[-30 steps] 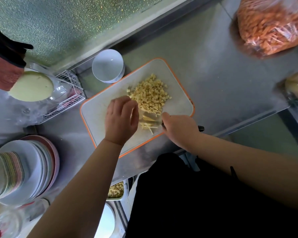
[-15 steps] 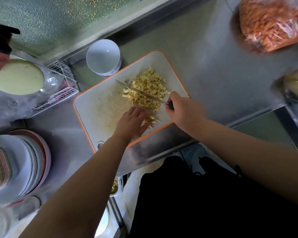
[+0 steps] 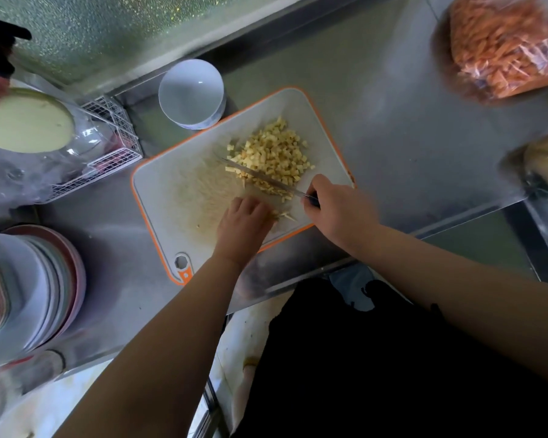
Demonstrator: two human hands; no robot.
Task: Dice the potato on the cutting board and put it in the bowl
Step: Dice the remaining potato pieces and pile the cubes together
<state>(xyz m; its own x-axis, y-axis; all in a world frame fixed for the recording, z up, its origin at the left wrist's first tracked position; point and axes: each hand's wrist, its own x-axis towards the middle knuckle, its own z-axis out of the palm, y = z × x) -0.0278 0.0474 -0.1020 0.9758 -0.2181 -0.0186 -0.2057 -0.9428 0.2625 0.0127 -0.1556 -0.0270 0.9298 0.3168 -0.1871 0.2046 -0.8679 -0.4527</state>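
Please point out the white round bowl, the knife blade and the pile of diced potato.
white round bowl [image 3: 189,90]: head view, inner bottom.
knife blade [image 3: 266,179]: head view, mid-blade.
pile of diced potato [image 3: 276,153]: head view, middle of heap.

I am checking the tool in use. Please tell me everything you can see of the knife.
The knife has a long, narrow, metallic-looking blade. It lies slantwise over the near edge of the diced potato pile on the cutting board, tip pointing away to the left. The right hand grips its dark handle, mostly hidden.

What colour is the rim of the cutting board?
Orange. The cutting board has a pale grey-white surface with an orange edge all round, seen clearly in the head view.
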